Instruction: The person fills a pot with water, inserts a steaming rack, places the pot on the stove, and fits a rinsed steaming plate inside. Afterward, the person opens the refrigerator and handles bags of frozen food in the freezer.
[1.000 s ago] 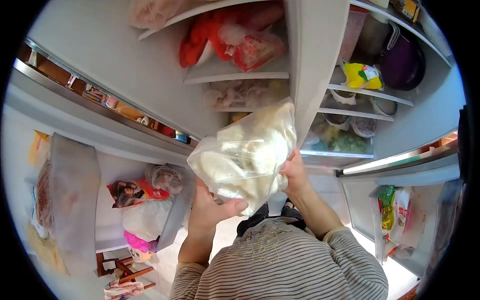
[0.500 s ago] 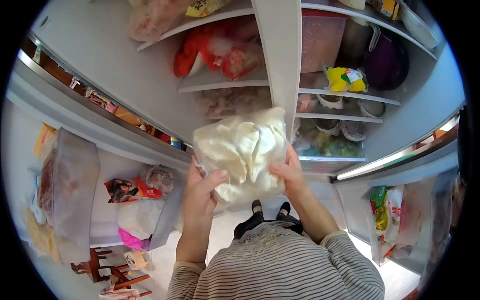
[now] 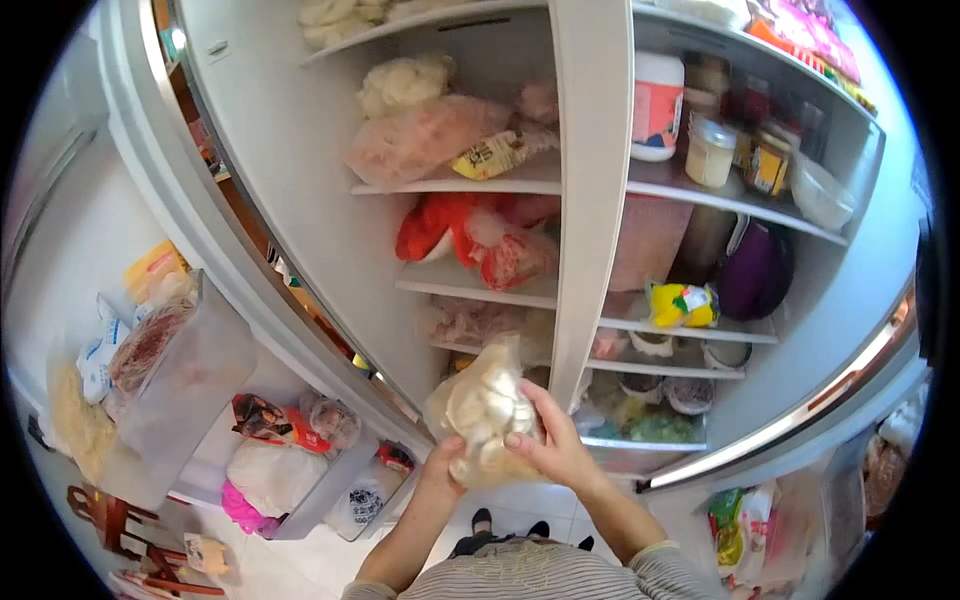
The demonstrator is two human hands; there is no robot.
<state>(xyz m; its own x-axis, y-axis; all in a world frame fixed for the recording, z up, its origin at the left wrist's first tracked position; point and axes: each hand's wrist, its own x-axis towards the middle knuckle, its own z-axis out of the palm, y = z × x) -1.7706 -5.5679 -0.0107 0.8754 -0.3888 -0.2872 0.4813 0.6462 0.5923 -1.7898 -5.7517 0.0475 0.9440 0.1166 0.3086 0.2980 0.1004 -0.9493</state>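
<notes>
Both hands hold a clear plastic bag of pale, folded pieces (image 3: 487, 412) in front of the open fridge. My left hand (image 3: 445, 468) grips its lower left side, thumb on the front. On the right side, my right hand (image 3: 548, 440) is closed around the bag with its thumb pressed on the front. The fingers behind the bag are hidden. What the pale pieces are I cannot tell.
Left of the white divider (image 3: 588, 200), a shelf holds a pink bag (image 3: 425, 140); below it lies a red bag (image 3: 505, 240). Right of it are jars (image 3: 710, 152), a yellow packet (image 3: 682, 303) and a purple pot-like object (image 3: 757, 270). Open doors with loaded bins (image 3: 225, 370) flank me.
My view has tilted up, so more upper shelves show. The bag has turned and looks narrower, sitting lower in view. Both hands have stayed on it and come closer together.
</notes>
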